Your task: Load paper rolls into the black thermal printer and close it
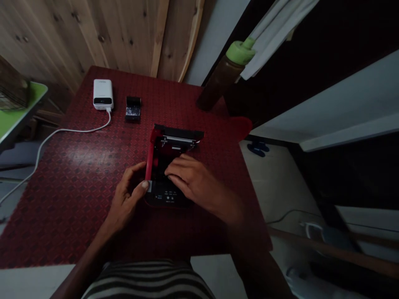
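Note:
A red and black device that looks like a small label printer [170,193] stands on the table before me, its lid [179,135] raised at the far side. Its front panel bears small white markings and buttons. My left hand [129,195] grips the near left corner, thumb on top and fingers along the red side wall. Over the open compartment, my right hand [193,176] has its fingers drawn together and pointing down inside. Whatever those fingertips hold or touch is hidden in the dark interior.
A white power bank [103,93] with a plugged-in white cable [75,131] lies at the back left of the red patterned table [84,174]. Beside it sits a small black object [133,110]. A green-capped bottle [218,81] stands at the back right, near a red stool [241,128].

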A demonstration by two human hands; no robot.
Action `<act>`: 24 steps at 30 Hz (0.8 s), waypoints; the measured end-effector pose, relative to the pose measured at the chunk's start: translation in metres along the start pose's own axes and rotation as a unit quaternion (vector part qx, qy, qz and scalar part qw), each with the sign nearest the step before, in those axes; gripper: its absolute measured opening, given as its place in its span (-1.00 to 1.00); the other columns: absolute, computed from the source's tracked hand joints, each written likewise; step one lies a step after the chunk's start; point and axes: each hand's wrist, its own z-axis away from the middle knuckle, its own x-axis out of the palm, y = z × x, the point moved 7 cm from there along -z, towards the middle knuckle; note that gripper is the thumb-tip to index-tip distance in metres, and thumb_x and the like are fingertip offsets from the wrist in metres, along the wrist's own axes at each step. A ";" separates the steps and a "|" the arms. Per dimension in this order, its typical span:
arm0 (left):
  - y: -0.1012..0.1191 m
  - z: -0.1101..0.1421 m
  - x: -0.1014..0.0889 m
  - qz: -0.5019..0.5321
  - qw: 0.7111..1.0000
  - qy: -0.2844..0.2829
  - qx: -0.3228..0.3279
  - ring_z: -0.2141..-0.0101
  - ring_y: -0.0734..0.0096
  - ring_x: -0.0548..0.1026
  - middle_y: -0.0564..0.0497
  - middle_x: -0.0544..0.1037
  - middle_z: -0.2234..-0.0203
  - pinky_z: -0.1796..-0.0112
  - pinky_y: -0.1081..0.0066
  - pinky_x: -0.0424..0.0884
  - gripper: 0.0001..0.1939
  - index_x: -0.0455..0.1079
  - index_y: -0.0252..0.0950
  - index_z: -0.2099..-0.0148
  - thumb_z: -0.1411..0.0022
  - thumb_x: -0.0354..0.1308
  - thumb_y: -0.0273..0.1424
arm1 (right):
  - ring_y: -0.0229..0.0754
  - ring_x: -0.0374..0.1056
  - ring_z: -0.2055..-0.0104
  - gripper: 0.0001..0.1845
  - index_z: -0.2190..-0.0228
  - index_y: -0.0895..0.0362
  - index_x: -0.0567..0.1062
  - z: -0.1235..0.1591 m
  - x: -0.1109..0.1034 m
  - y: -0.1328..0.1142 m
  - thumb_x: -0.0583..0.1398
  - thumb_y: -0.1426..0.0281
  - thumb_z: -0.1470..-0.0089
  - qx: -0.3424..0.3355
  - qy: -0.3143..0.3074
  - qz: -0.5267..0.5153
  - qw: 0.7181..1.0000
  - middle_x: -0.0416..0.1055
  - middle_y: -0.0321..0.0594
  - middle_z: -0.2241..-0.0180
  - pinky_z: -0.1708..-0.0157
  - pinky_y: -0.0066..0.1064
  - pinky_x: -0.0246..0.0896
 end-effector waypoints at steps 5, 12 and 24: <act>0.028 -0.019 -0.008 -0.023 0.998 0.043 0.033 -0.29 -0.16 0.54 -0.23 0.57 -0.32 -0.25 -0.11 0.49 -0.34 0.43 -0.18 -0.43 -0.48 0.22 0.07 | -0.15 0.52 0.18 -0.77 0.23 0.04 0.56 0.020 -0.005 -0.003 0.22 0.59 -0.45 0.031 0.123 -0.009 0.992 0.57 -0.25 0.24 0.11 -0.30 0.47; 0.090 -0.079 0.007 -0.097 0.973 0.027 0.208 -0.20 0.05 0.54 -0.13 0.59 -0.23 -0.23 0.10 0.45 -0.44 0.53 -0.19 -0.37 -0.57 0.17 0.04 | -0.08 0.50 0.20 -0.70 0.11 0.05 0.62 0.039 -0.001 -0.018 0.14 0.61 -0.49 0.033 0.200 0.089 0.975 0.63 -0.18 0.25 0.16 -0.22 0.46; 0.063 -0.056 -0.003 -0.053 0.990 0.052 0.117 -0.40 -0.03 0.46 -0.10 0.56 -0.35 -0.34 0.01 0.44 -0.52 0.57 -0.08 -0.29 -0.37 0.40 -0.18 | -0.05 0.55 0.12 -0.70 0.06 -0.02 0.68 0.062 0.007 -0.042 0.25 0.61 -0.43 0.063 0.298 0.113 0.946 0.71 -0.13 0.08 0.08 -0.15 0.54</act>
